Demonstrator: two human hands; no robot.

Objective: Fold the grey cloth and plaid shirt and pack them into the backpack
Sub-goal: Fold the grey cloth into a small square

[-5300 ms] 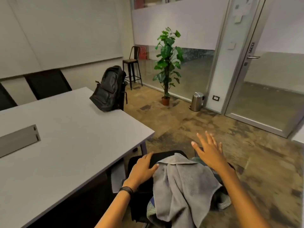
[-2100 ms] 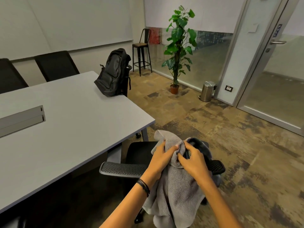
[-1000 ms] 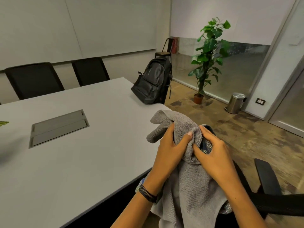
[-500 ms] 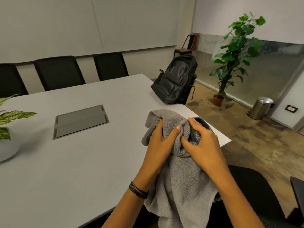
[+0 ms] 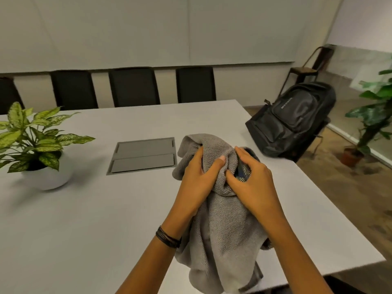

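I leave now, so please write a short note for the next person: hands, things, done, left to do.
Left hand grips the grey cloth, bunched above the table.
Right hand grips the same bundle; the plaid shirt shows under its fingers.
Backpack stands at the table's far right edge.
Done: nothing folded or packed.
Left: fold both, pack them.

I hold the cloth over the surface's near right part. The potted plant stands on it at left, the backpack at its far right edge.
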